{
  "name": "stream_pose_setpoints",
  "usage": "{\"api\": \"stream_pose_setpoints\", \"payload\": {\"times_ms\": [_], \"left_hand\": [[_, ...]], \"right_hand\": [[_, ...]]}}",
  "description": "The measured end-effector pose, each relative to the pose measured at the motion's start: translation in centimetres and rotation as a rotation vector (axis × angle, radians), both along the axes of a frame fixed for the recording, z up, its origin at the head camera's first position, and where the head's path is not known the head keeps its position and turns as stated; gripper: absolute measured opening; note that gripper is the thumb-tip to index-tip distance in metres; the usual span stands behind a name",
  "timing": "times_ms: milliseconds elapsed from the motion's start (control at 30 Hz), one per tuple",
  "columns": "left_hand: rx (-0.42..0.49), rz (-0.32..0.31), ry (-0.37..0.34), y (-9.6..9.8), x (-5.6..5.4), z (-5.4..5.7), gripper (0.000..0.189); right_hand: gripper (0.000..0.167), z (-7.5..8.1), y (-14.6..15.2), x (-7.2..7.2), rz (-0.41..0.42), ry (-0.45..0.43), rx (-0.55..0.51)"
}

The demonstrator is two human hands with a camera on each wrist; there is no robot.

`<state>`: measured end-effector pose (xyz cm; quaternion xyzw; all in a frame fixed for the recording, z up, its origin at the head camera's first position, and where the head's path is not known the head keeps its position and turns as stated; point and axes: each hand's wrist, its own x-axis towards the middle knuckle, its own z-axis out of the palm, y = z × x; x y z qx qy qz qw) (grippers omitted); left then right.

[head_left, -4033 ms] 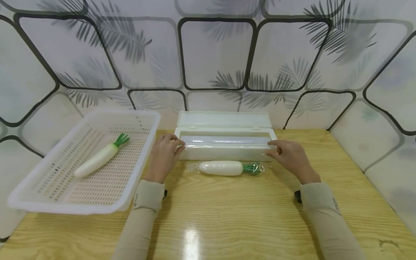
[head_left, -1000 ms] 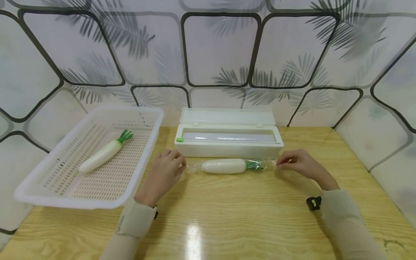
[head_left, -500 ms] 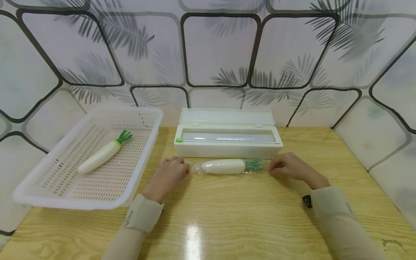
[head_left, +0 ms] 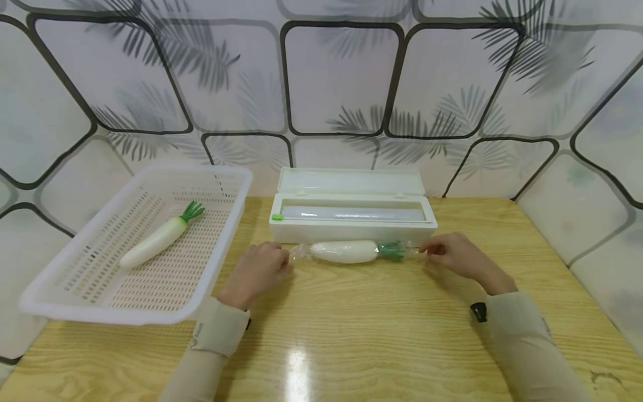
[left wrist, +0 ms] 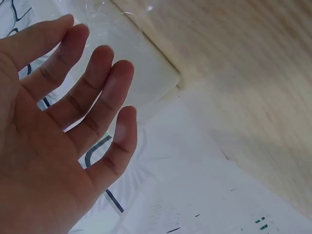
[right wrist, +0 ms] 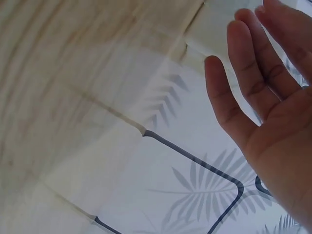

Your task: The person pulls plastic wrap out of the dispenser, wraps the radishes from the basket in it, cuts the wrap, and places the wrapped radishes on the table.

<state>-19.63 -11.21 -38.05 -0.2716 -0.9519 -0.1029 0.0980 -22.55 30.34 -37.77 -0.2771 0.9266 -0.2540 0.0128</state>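
Observation:
A white radish (head_left: 344, 252) with green tops lies wrapped in clear plastic wrap (head_left: 301, 252), just in front of the white wrap dispenser box (head_left: 351, 231). My left hand (head_left: 258, 272) pinches the twisted wrap end at the root side between thumb and index finger. In the left wrist view, thumb and index fingertips (left wrist: 80, 30) meet while the other fingers stay loosely bent. At the leafy side my right hand (head_left: 459, 259) pinches the opposite wrap end. The right wrist view cuts off those pinching tips; the remaining fingers (right wrist: 241, 46) extend loosely.
On the left stands a white perforated basket (head_left: 208, 279) with an unwrapped radish (head_left: 156, 243) in it. The box's lid (head_left: 351, 181) is raised, showing a film roll (head_left: 351, 213) and a green slider (head_left: 277, 216). A patterned wall (head_left: 341, 78) rises behind the wooden table (head_left: 361, 335).
Four seconds ago both hands held film at the box's front edge. They came down to the wrap ends. Since half a second ago, the wrapped radish has shifted slightly toward the box.

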Motion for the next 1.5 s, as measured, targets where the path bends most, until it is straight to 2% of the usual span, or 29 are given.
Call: {"api": "stream_pose_setpoints", "payload": {"times_ms": [67,167,267,333,433,500,567,667,800,900,1033,1133,1300,1400,1500], "left_hand": [[0.036,-0.004,0.051,0.0,-0.1,0.2,0.015],[0.082,-0.015,0.163,0.1,-0.3,0.3,0.012],[0.101,-0.030,0.247,0.5,-0.5,0.5,0.019],[0.094,-0.045,0.255,1.0,-0.7,0.6,0.030],[0.059,-0.071,0.221,1.8,-1.0,0.5,0.038],[0.027,-0.083,0.201,2.3,-1.2,0.3,0.039],[-0.004,-0.083,0.177,2.7,-1.4,0.1,0.038],[-0.041,-0.072,0.134,3.1,-1.7,-0.1,0.037],[-0.051,-0.062,0.039,3.7,-2.2,-0.3,0.034],[-0.024,-0.064,-0.018,4.0,-2.4,-0.5,0.023],[0.037,-0.072,-0.077,4.0,-2.5,-0.7,0.015],[0.083,-0.074,-0.108,3.8,-2.4,-0.8,0.015],[0.145,-0.088,-0.140,3.3,-2.2,-0.4,0.026],[0.160,-0.085,-0.161,2.9,-2.0,-0.2,0.035],[0.170,-0.081,-0.185,2.7,-1.9,0.0,0.029]], "right_hand": [[0.011,0.2,-0.1,0.1,-0.008,0.060,-0.003],[0.012,0.3,-0.5,0.3,-0.011,0.172,0.003],[0.018,0.0,-1.3,0.4,0.017,0.312,0.039],[0.024,-0.5,-1.9,0.4,0.043,0.421,0.082],[0.031,-1.1,-3.1,0.6,0.054,0.575,0.184],[0.028,-1.3,-4.0,0.8,0.027,0.638,0.268],[0.022,-1.5,-4.7,1.1,-0.012,0.663,0.341],[0.017,-1.7,-5.4,1.4,-0.057,0.613,0.416],[0.021,-1.9,-5.6,1.3,-0.073,0.549,0.432],[0.023,-1.9,-5.6,1.1,-0.061,0.548,0.406],[0.023,-1.6,-5.3,0.9,-0.053,0.514,0.319],[0.022,-1.3,-4.8,0.7,-0.044,0.409,0.249],[0.015,-0.8,-4.0,0.4,-0.025,0.163,0.128],[0.021,-0.6,-3.7,0.4,0.001,0.066,0.026],[0.027,-0.5,-3.5,0.4,0.017,-0.023,-0.056]]}}
